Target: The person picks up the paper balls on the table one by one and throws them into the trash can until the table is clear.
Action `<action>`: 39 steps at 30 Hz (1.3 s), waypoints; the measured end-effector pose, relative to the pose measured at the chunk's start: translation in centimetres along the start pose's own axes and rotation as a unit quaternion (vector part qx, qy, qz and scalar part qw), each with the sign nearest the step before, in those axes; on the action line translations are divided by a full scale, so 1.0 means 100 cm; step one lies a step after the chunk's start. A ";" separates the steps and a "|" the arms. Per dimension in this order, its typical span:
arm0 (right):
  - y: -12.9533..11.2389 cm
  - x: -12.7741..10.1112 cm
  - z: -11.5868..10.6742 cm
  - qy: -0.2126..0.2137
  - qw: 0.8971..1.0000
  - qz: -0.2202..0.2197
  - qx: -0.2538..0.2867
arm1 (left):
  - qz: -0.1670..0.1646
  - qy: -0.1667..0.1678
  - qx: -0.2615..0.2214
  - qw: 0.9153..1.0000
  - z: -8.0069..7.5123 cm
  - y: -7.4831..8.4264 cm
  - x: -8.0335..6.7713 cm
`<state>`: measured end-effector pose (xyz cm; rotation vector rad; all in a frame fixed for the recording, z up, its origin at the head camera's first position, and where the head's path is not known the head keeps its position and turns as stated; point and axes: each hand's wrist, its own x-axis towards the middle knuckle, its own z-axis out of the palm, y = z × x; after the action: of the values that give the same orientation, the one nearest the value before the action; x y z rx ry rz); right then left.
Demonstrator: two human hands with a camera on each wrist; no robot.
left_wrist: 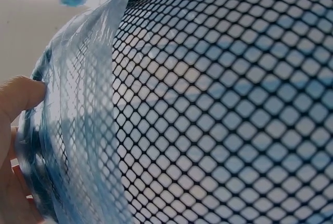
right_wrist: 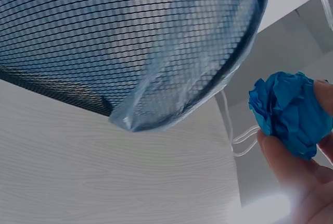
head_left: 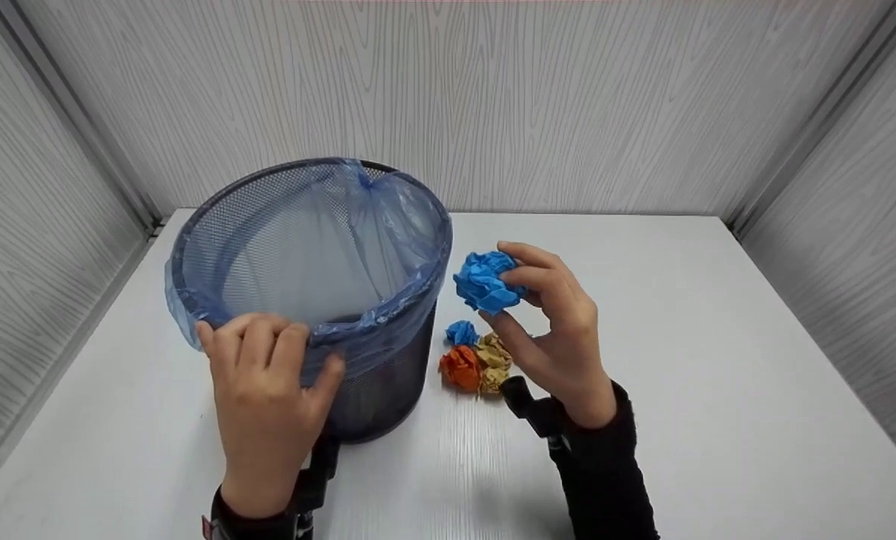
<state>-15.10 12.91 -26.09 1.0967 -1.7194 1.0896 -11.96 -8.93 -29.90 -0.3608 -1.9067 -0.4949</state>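
A black mesh waste bin (head_left: 388, 382) lined with a blue plastic bag (head_left: 410, 225) stands on the left of the white table. My left hand (head_left: 264, 360) grips the bin's near rim, fingers curled over the bag's edge; the left wrist view shows the mesh (left_wrist: 218, 109) close up with my thumb (left_wrist: 18, 96) against the bag. My right hand (head_left: 538, 315) holds a crumpled blue paper ball (head_left: 485, 281) just right of the bin's rim, above the table. The right wrist view shows that ball (right_wrist: 291, 112) pinched in my fingers (right_wrist: 283, 164) beside the bin (right_wrist: 130, 31).
Three smaller paper balls lie on the table right of the bin: a blue one (head_left: 461, 332), an orange one (head_left: 459, 368) and a tan one (head_left: 494, 362). Grey panel walls enclose the white table (head_left: 718, 375) on three sides.
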 end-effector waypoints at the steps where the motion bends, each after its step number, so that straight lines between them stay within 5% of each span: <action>1: -0.003 0.003 0.000 0.008 1.000 -0.008 0.003 | 0.000 0.001 0.000 1.000 0.000 0.000 0.000; 10: -0.017 0.034 0.020 -0.017 0.996 -0.088 0.021 | -0.009 -0.007 0.004 1.000 -0.003 -0.002 -0.001; 20: -0.003 0.036 0.051 -0.114 0.990 -0.087 0.011 | -0.008 -0.015 0.001 1.000 -0.003 -0.002 -0.002; 39: 0.005 0.024 0.059 -0.109 0.989 -0.094 -0.018 | 0.000 -0.008 0.003 1.000 -0.001 0.001 0.001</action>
<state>-17.27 6.94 -25.73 1.3659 -1.7528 0.8427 -11.80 -8.87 -29.75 -0.3628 -1.9236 -0.4883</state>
